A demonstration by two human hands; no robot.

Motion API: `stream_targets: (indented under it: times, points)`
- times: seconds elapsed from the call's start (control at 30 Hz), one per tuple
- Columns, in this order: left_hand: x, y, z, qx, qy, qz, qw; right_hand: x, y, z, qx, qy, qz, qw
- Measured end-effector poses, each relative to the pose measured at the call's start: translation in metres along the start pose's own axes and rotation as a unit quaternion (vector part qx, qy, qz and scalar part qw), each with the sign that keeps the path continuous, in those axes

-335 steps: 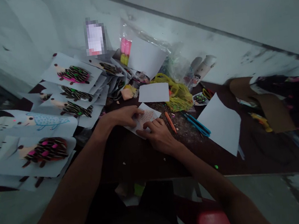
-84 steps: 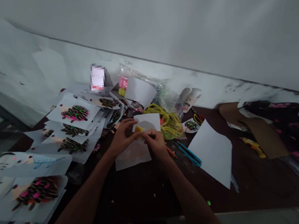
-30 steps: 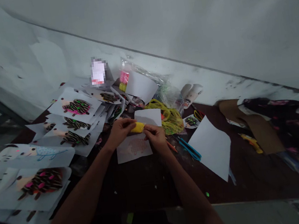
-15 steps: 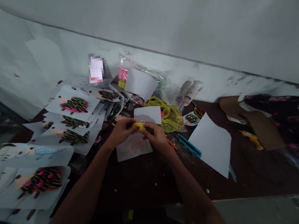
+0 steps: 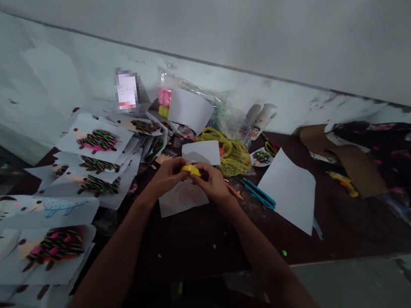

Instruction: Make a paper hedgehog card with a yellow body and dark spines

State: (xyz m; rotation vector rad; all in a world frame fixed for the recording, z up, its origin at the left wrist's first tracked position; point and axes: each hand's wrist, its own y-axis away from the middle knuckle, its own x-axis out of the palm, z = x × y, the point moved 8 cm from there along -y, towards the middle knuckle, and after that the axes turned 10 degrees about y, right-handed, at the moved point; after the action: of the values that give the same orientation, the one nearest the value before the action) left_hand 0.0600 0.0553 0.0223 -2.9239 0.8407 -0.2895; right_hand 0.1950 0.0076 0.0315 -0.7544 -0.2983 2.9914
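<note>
Between the fingertips of both hands is a lump of yellow modelling clay (image 5: 190, 170), smooth and rounded on top. My left hand (image 5: 167, 178) pinches it from the left, and my right hand (image 5: 212, 182) grips its right side. Just below them a sheet of paper (image 5: 179, 201) with a faint reddish drawing lies on the dark table (image 5: 190, 246); the hands cover its upper part. Beyond the fingers rests a small white card (image 5: 201, 153). An orange pencil-like stick (image 5: 234, 190) lies beside my right wrist.
Stacked hedgehog pictures (image 5: 97, 140) fill the left side. Behind are a yellow net bag (image 5: 234, 158), a clear plastic bag (image 5: 233, 118) and a pixelated upright object (image 5: 127, 89). Blue scissors (image 5: 259, 193), a white sheet (image 5: 290, 191), a yellow tool (image 5: 343, 183) and dark patterned cloth (image 5: 389, 156) lie right.
The yellow clay now shows a rounder, smoother face between my fingers. Both hands stay close together over the drawing. The whole view has shifted slightly.
</note>
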Motion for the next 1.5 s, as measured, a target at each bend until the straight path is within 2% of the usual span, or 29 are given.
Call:
stream_targets:
  times: [0.1, 0.33, 0.47, 0.63, 0.7, 0.77, 0.83, 0.9, 0.97, 1.0, 1.07, 1.13, 1.27, 1.5]
  points:
    - [-0.001, 0.001, 0.000, -0.006, 0.007, 0.003, 1.000, -0.005, 0.000, 0.005, -0.020, 0.040, -0.017, 0.999]
    - [0.004, 0.001, -0.003, 0.009, 0.001, -0.015, 1.000, 0.003, 0.000, 0.015, -0.072, 0.107, -0.005, 0.992]
    - [0.008, 0.001, -0.005, 0.016, 0.023, -0.032, 0.999, 0.002, 0.000, 0.021, -0.098, 0.167, -0.038, 0.980]
    - [0.008, 0.001, -0.004, 0.011, 0.066, -0.052, 0.996, -0.004, -0.001, 0.025, -0.104, 0.136, -0.071, 0.983]
    - [-0.002, 0.001, -0.002, 0.005, 0.086, -0.083, 0.993, -0.010, 0.000, 0.029, -0.100, 0.094, -0.084, 0.987]
    - [-0.020, 0.002, 0.000, -0.004, 0.089, -0.131, 0.987, -0.017, 0.001, 0.031, -0.087, 0.044, -0.082, 0.992]
    - [-0.041, 0.004, -0.002, -0.009, 0.050, -0.177, 0.983, -0.022, 0.003, 0.033, -0.073, 0.009, -0.069, 0.995]
    - [-0.058, 0.005, -0.004, -0.022, -0.008, -0.193, 0.981, -0.025, 0.005, 0.032, -0.066, 0.024, -0.057, 0.996]
    - [-0.066, 0.006, -0.009, -0.034, -0.125, -0.178, 0.975, -0.022, 0.008, 0.029, -0.074, 0.068, -0.034, 0.994]
    - [-0.065, 0.006, -0.011, -0.042, -0.201, -0.153, 0.967, -0.018, 0.010, 0.027, -0.082, 0.093, -0.018, 0.992]
    - [-0.056, 0.008, -0.008, -0.078, -0.335, -0.070, 0.936, -0.010, 0.016, 0.024, -0.102, 0.142, 0.012, 0.985]
    - [-0.048, 0.012, -0.001, -0.122, -0.416, 0.009, 0.901, -0.002, 0.023, 0.021, -0.120, 0.187, 0.035, 0.974]
    - [-0.044, 0.015, 0.005, -0.166, -0.489, 0.058, 0.855, 0.010, 0.032, 0.022, -0.154, 0.271, 0.062, 0.948]
    - [-0.042, 0.010, 0.008, -0.147, -0.509, 0.059, 0.846, 0.026, 0.031, 0.027, -0.185, 0.423, 0.063, 0.885]
